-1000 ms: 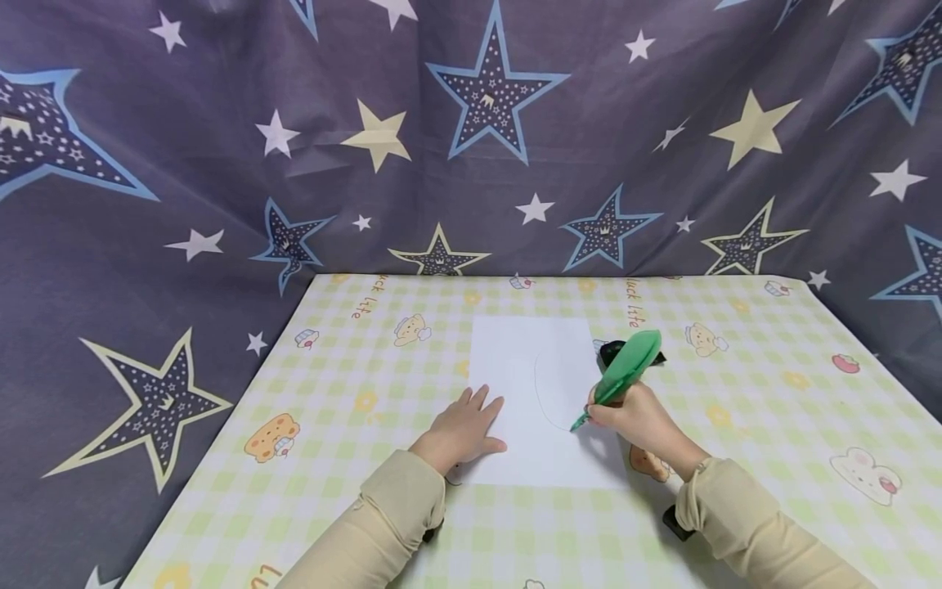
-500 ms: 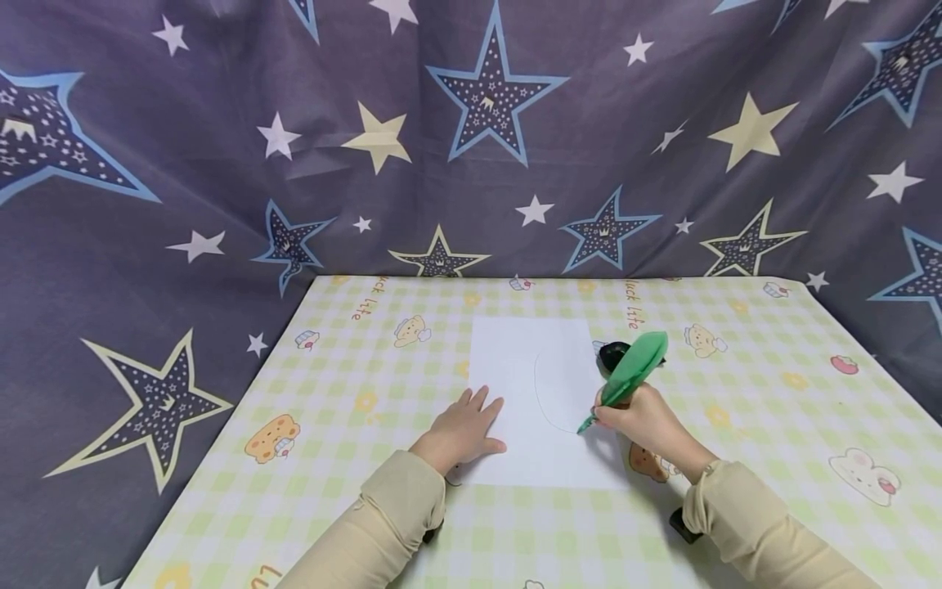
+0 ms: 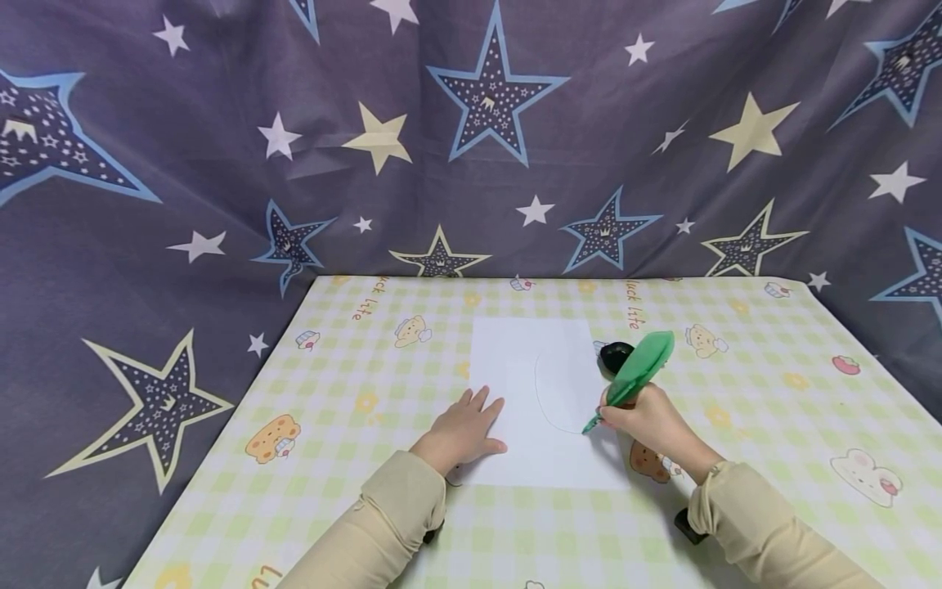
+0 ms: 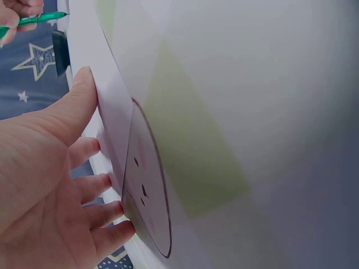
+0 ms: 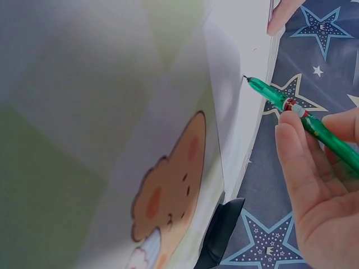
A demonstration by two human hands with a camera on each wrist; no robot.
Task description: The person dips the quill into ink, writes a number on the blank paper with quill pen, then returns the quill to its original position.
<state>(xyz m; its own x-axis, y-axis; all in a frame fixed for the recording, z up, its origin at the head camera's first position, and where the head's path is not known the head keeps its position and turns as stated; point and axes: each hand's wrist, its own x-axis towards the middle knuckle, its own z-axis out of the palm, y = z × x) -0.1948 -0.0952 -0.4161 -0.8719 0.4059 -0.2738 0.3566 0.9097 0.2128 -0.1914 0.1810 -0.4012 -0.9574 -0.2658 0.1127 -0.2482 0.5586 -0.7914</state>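
Note:
A sheet of white paper (image 3: 515, 352) lies on the table and bears a thin curved line, open on its right side. My left hand (image 3: 459, 432) rests with spread fingers on the paper's left edge; its thumb and fingers (image 4: 84, 92) look straight in the left wrist view. The right hand (image 3: 643, 417) pinches a green pen (image 3: 593, 420) topped by a broad green leaf- or feather-shaped piece (image 3: 643, 364). In the right wrist view the pen's dark tip meets the paper, and a small red-and-white figure (image 5: 294, 106) shows on its barrel.
A black rounded object (image 3: 615, 357) lies by the paper's right edge, partly behind the pen's top. Black pieces (image 3: 690, 526) show under both cuffs. A checked cloth with cartoon prints (image 3: 331, 384) covers the table, and a starry curtain (image 3: 456, 196) hangs behind.
The right hand has moved slightly right with the pen, and the curved line has grown rightward along its bottom. The left hand has stayed still.

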